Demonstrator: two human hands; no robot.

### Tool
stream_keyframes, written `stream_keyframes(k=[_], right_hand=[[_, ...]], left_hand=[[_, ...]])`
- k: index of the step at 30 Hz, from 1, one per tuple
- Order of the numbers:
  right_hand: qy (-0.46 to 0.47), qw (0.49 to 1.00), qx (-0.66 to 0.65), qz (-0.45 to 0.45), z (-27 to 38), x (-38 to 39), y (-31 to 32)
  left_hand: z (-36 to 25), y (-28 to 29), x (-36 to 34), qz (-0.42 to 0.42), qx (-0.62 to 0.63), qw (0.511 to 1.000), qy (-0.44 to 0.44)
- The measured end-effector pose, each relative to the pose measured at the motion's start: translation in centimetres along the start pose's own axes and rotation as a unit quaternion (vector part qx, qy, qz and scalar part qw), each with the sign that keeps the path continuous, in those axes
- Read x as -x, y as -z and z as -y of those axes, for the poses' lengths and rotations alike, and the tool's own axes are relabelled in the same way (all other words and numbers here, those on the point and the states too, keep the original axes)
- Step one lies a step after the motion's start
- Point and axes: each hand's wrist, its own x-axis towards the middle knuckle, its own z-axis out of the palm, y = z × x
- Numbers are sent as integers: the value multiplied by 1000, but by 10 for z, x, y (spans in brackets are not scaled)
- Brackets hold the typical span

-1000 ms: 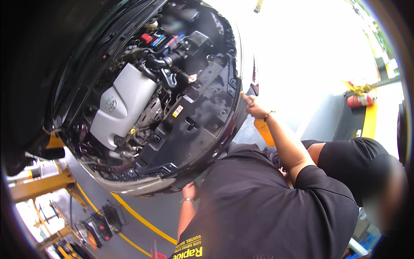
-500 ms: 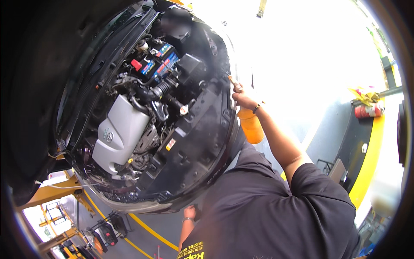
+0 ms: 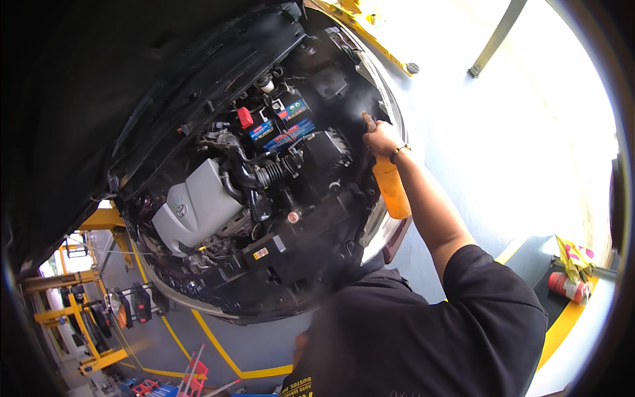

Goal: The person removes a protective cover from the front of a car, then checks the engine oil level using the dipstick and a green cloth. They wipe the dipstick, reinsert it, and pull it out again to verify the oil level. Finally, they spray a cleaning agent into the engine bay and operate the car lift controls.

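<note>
My right hand [image 3: 383, 139] is closed around the neck of an orange spray bottle [image 3: 392, 192], held over the front right edge of an open car engine bay [image 3: 311, 258]. A pale mist hangs off the bottle's nozzle [image 3: 367, 119], which points into the bay. Just left of it lie a black air filter box [image 3: 325, 151] and a battery [image 3: 289, 135] with a red terminal cover [image 3: 245, 118]. A grey engine cover [image 3: 198, 205] sits farther left. Of my left hand [image 3: 301, 345] only a sliver shows beside my shirt; its fingers are hidden.
The raised hood [image 3: 66, 119] fills the left side. Yellow lift parts [image 3: 370, 33] stand beyond the car, with more yellow equipment [image 3: 73, 304] at lower left. A red cylinder [image 3: 569, 288] and a yellow cloth [image 3: 574, 258] are at far right.
My right hand has carried the spray bottle along the car's edge toward the headlight, and mist now shows at the nozzle. My left hand has slipped mostly behind my shirt. The view has shifted.
</note>
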Motion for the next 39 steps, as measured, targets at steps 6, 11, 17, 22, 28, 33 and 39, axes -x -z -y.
stream_keyframes(k=[6, 11, 17, 22, 28, 33, 39], right_hand=[[82, 996, -17, 36, 61, -64, 14], [128, 991, 15, 20, 108, -99, 14], [175, 975, -84, 105, 147, -77, -29], [263, 948, -9, 178, 179, -17, -68], [300, 931, 1, 207, 213, 30, -156], [301, 917, -40, 260, 244, 2, -211], [347, 904, 124, 216, 288, -73, -248]], left_hand=[[-15, -22, -2, -15, -63, 997, -46], [-44, -29, 7, 2, -105, 993, 59], [-72, -35, 25, 10, -95, 988, 123], [-66, -60, 39, -29, -21, 994, 103], [-85, -42, 42, -60, 45, 986, 146], [-68, -67, 68, -121, 134, 971, 158], [-52, -103, 105, -162, 218, 935, 228]])
